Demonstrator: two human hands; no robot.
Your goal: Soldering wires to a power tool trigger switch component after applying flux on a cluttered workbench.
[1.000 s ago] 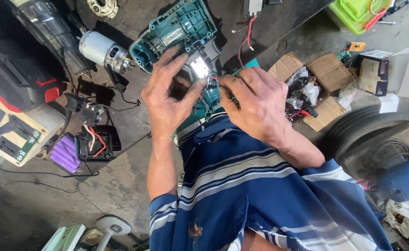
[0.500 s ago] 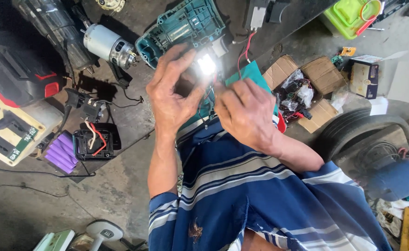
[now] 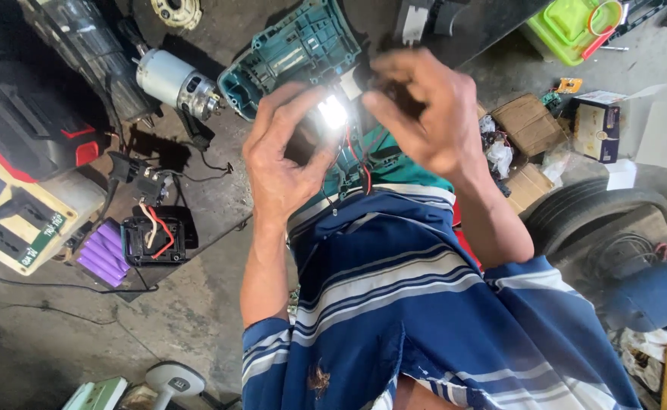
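A small shiny part [image 3: 332, 114], glaring white in the light, is sitting between both hands, just in front of the ribbed teal plastic drill shell [image 3: 295, 55] on the dark workbench [image 3: 220, 190]. The left hand [image 3: 284, 159] is pinching it with curled fingers; the right hand [image 3: 424, 114], blurred, is gripping it from above. A cylindrical metal motor [image 3: 176, 82] is lying just beside the shell, purple battery cells [image 3: 104, 254] well apart. Red wires [image 3: 358, 156] are trailing toward the striped shirt [image 3: 424, 304].

A teal plastic drill housing half [image 3: 295, 53], matt and ribbed inside, lies at the far edge of a rough, stained grey bench [image 3: 197, 190]. Beside it, a smooth silver metal motor [image 3: 174, 82] (slightly glossy). Purple shrink-wrapped battery cells [image 3: 104, 254] shine faintly; cardboard boxes [image 3: 527, 125] look dull.
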